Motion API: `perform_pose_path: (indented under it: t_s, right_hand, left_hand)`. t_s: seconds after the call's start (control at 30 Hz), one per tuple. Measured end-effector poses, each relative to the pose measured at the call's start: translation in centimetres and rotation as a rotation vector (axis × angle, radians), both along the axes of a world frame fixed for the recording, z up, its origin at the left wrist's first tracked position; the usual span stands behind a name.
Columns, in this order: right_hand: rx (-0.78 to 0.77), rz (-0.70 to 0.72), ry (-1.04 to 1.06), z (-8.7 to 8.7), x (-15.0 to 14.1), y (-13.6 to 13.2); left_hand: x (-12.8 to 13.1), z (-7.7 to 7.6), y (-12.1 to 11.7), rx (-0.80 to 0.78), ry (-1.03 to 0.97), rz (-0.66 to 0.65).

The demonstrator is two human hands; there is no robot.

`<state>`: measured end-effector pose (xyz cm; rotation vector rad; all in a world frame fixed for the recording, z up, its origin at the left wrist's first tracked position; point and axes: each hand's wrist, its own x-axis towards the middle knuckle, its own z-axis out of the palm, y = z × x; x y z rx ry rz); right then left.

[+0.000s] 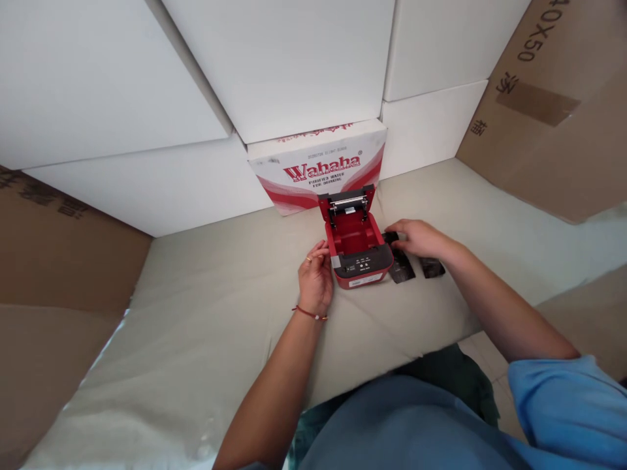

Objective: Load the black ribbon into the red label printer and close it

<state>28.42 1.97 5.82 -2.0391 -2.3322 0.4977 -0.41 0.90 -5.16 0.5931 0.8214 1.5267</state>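
Note:
A red and black receipt printer (360, 261) stands on the cloth-covered table with its lid (347, 203) raised. Its red inner compartment shows no paper roll. My left hand (316, 277) is closed at the printer's left side, fingers bent against the casing. To the printer's right, my right hand (415, 238) has its fingers curled on a small dark object, partly hidden by the fingers. Below that hand lies a flat black piece (402, 266), like a packet or sheet. Another dark flat piece (433, 267) rests under the right wrist.
Behind the printer leans a white and red Wahaha water carton (321, 171). White boxes (313, 65) form a wall at the back. Brown cardboard (553, 111) stands at the right, and more cardboard (59, 261) at the left. The table's front edge is close to my body.

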Motion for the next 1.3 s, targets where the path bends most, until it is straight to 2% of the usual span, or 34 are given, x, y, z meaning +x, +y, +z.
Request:
perform_pose_path:
  t_s: [0.1, 0.17, 0.23, 0.37, 0.43, 0.5, 0.57, 0.67, 0.77, 0.87, 0.97, 1.13, 1.2, 1.3]
  right_hand:
    - [-0.019, 0.036, -0.013, -0.2, -1.6, 0.3]
    - [-0.037, 0.058, -0.008, 0.8, -0.9, -0.1]
    - [-0.074, 0.094, 0.078, 3.0, 1.1, -1.1]
    - [-0.166, 0.087, 0.432, 9.3, 5.7, -3.7]
    - [-0.21, 0.126, 0.554, 11.7, 6.2, -4.5]
    - [-0.264, 0.215, 0.589, 12.7, 4.8, -4.3]
    - [-0.291, 0.292, 0.542, 12.4, 1.9, -3.2]
    - [-0.214, 0.307, 0.433, 10.6, -3.3, -1.2]
    - [-0.071, 0.258, 0.188, 9.1, -7.6, 0.2]
    - [0.011, 0.173, -0.106, 8.2, -9.9, 0.8]
    - [0.019, 0.158, -0.209, 7.3, -11.0, 1.0]
    - [0.017, 0.17, -0.211, 5.9, -11.3, 1.7]
    - [0.025, 0.199, -0.178, 5.8, -10.9, 1.7]
    - [0.085, 0.271, -0.006, 6.0, -9.7, 0.5]
  left_hand:
    - [0.0, 0.2, 0.0, -0.003, 0.0, -0.004]
    - [0.0, 0.3, 0.0, -0.004, -0.008, -0.001]
    - [0.1, 0.3, -0.1, -0.006, -0.019, 0.001]
    - [0.3, 0.5, -0.1, -0.011, -0.037, -0.003]
    - [0.3, 0.5, -0.1, -0.013, -0.043, -0.001]
    - [0.3, 0.6, -0.1, -0.014, -0.048, 0.0]
    - [0.3, 0.7, -0.1, -0.014, -0.052, -0.003]
    - [0.3, 0.7, -0.1, -0.007, -0.055, -0.005]
    - [0.3, 0.7, -0.1, 0.001, -0.052, -0.002]
    - [0.4, 0.7, -0.2, 0.002, -0.05, -0.001]
    - [0.6, 0.7, -0.2, -0.001, -0.052, 0.002]
    - [0.6, 0.6, -0.2, -0.01, -0.037, 0.002]
    - [0.7, 0.7, -0.2, -0.011, -0.035, 0.002]
    - [0.8, 0.8, -0.2, -0.011, -0.041, 0.003]
